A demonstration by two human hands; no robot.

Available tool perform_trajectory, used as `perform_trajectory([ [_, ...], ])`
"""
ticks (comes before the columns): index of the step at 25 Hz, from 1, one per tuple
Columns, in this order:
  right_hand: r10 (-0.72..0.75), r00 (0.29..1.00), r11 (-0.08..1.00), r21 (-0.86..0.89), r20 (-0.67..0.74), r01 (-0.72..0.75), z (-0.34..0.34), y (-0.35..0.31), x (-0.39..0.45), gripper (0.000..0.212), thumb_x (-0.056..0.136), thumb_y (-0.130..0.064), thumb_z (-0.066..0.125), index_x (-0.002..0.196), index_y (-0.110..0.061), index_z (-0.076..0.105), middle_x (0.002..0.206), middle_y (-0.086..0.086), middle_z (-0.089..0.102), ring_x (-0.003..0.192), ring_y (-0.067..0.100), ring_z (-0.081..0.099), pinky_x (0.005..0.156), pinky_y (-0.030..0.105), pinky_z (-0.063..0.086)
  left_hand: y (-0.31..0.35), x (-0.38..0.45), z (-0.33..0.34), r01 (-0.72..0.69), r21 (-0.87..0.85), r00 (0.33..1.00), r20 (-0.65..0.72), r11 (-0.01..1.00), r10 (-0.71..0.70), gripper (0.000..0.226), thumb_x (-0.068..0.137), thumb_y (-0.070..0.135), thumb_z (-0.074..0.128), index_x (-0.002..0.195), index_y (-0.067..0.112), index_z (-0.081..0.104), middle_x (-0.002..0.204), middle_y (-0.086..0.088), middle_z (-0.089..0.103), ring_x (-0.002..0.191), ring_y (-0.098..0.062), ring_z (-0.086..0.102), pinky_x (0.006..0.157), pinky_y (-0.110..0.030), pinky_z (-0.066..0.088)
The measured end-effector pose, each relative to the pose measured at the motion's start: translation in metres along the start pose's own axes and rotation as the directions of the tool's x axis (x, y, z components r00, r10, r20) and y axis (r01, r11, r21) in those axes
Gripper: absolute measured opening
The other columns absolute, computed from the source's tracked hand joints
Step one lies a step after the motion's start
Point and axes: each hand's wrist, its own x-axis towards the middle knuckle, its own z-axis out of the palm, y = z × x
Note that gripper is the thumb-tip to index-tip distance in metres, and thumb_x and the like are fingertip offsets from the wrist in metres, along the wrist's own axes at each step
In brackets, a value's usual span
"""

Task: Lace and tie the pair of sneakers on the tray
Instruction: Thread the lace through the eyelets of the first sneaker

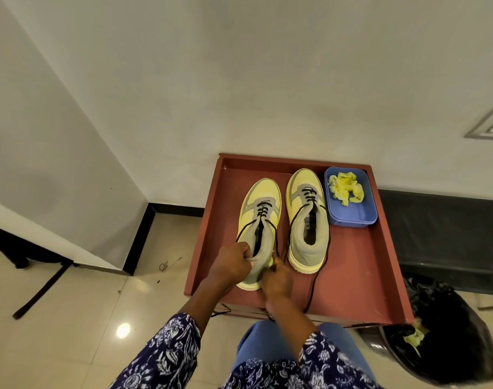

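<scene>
Two yellow and grey sneakers stand toes-away on a red-brown tray (pixel 360 276). The left sneaker (pixel 260 203) has black laces crossed through its lower eyelets, with both loose ends running back to my hands. My left hand (pixel 234 263) grips the left lace end at the shoe's collar. My right hand (pixel 276 279) pinches the right lace end beside the heel. The right sneaker (pixel 307 209) is partly laced too; its black lace (pixel 314 287) trails loose over the tray toward the front edge.
A blue plastic tub (pixel 363 213) holding crumpled yellow paper sits at the tray's back right. A bin with a black bag (pixel 447 332) stands to the right front. A black stand leg (pixel 40 293) crosses the tiled floor at left. The wall is right behind the tray.
</scene>
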Motion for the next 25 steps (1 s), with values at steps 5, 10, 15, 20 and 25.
perform_trajectory([
  [5,-0.066,0.983,0.978,0.183,-0.171,0.098,0.024,0.012,-0.028,0.02,0.098,-0.02,0.038,0.09,-0.014,0.054,0.085,0.005,0.062,0.073,0.014,0.064,0.059,0.018,0.051,-0.001,0.0,0.0,0.011,-0.021,1.0,-0.007,1.0,-0.011,0.019,0.085,0.009,0.057,0.071,0.013,0.045,0.087,-0.009,0.058,0.086,-0.022,0.055,0.081,-0.032,0.048],
  [10,0.045,0.98,0.998,-0.028,-0.193,-0.052,0.044,0.019,-0.059,0.035,0.099,-0.027,0.038,0.123,-0.003,0.047,0.104,0.012,0.057,0.097,0.027,0.051,0.068,0.029,0.04,0.0,-0.001,0.001,0.015,-0.052,1.0,-0.001,0.999,-0.015,0.007,0.085,0.01,0.058,0.082,0.009,0.053,0.099,-0.014,0.064,0.096,-0.026,0.06,0.086,-0.034,0.049],
  [15,0.19,0.961,0.982,0.028,-0.202,-0.189,0.042,0.017,-0.056,0.023,0.09,-0.008,0.048,0.11,-0.002,0.059,0.113,0.022,0.062,0.102,0.036,0.058,0.074,0.028,0.04,-0.001,-0.001,0.001,0.013,-0.043,1.0,-0.001,0.999,-0.013,0.006,0.085,0.008,0.057,0.081,0.007,0.052,0.1,-0.017,0.064,0.097,-0.028,0.06,0.085,-0.034,0.049],
  [20,0.197,0.949,0.979,0.109,-0.246,-0.175,0.033,0.023,-0.034,0.022,0.084,-0.002,0.052,0.099,-0.005,0.068,0.102,0.019,0.068,0.095,0.035,0.062,0.083,0.04,0.049,0.0,-0.001,0.001,0.013,-0.041,1.0,-0.004,0.999,-0.013,0.006,0.086,0.006,0.054,0.081,0.008,0.051,0.101,-0.018,0.064,0.097,-0.029,0.059,0.081,-0.029,0.047],
  [25,0.142,0.968,0.99,0.053,-0.205,-0.134,0.034,0.03,-0.022,0.023,0.079,0.001,0.052,0.093,-0.007,0.068,0.09,0.013,0.066,0.084,0.028,0.058,0.074,0.036,0.046,-0.003,-0.002,0.004,0.005,-0.05,0.999,-0.039,0.999,-0.007,0.007,0.084,0.004,0.053,0.079,0.007,0.051,0.098,-0.019,0.064,0.095,-0.03,0.06,0.082,-0.034,0.049],
])
